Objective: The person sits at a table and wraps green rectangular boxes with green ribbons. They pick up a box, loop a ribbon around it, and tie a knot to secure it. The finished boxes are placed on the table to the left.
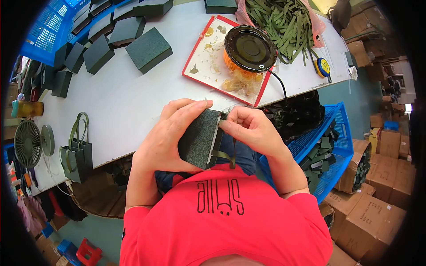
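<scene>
My left hand [164, 133] is wrapped round a dark green patterned box [198, 139], held tilted at the table's front edge above my lap. Its thumb and fingers span the box from top to bottom. At the box's upper right corner, the thumb and forefinger of my right hand [253, 128] are pinched together. An olive green ribbon [225, 155] loops out from the box's right side and runs up toward that pinch. The ribbon's end is hidden by the fingers. A pale inner edge shows along the box's right side.
Beyond my hands, a round black pan [250, 48] of dark liquid stands on a red-edged board [199, 66], its cable trailing right. Green ribbons [284, 26] heap behind it, beside a tape measure [323, 66]. Green boxes [148, 49] line the far left; a blue crate [339, 146] is right.
</scene>
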### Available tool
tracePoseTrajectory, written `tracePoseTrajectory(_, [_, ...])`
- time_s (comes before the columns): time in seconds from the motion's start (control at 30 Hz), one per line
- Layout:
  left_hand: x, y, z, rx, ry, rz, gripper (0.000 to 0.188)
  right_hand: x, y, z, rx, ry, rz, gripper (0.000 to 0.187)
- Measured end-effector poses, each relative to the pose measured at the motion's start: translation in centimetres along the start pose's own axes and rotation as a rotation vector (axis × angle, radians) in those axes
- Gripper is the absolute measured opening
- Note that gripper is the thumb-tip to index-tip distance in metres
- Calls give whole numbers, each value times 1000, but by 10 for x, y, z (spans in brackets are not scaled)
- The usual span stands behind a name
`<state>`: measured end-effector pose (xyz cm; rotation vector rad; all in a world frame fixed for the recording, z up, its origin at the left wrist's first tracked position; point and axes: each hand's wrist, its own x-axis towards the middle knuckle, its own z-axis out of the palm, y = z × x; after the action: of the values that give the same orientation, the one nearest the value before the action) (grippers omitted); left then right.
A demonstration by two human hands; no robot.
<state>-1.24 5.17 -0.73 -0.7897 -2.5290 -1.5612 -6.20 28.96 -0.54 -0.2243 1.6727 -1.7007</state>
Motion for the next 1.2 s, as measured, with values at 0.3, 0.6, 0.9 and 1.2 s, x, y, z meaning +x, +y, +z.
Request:
tracePoseTrajectory(0.3, [-3,-6,3,133,46,102,93,4,0,3,-77,2,45,22])
tracePoseTrajectory(0.6, [2,0,0,324,-71,105,97,12,18,-6,-36,-42,68,18])
tracePoseTrajectory(0.9, [0,-8,-4,223,-1,-41,106,0,26,-25,129,349,-147,25])
tracePoseTrajectory(1.2, [-30,-23,-36,652,284,-373,96,13,17,-119,-209,1116,-509,17])
